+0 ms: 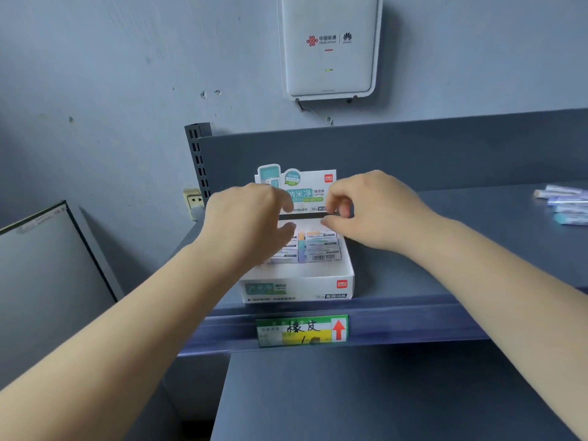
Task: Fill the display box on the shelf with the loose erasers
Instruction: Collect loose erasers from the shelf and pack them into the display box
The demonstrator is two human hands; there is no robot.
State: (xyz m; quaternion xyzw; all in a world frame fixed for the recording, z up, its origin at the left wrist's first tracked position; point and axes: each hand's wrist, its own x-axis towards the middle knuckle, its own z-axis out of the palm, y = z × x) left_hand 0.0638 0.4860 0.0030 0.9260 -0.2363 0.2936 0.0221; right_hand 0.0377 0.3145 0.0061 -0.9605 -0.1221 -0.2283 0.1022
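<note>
Both hands hover over the eraser display box (299, 281): left hand (245, 218) and right hand (366, 208) pinch an eraser (302, 221) between curled fingers. It wants lowering flat beside the packed rows; loose erasers (563, 202) wait well to the right.

Matt blue-grey painted metal shelf (445, 237) across the centre, smooth printed cardboard display box (299, 286) mid-frame, glossy plastic-wrapped erasers (318, 246) inside, smooth white plastic router (329, 46) at top, scuffed matt wall (111, 74) upper left

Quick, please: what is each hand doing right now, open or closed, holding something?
Left hand: over the display box, fingers curled; whether it holds anything cannot be told.
Right hand: fingers curled, pinching a white eraser above the box.
</note>
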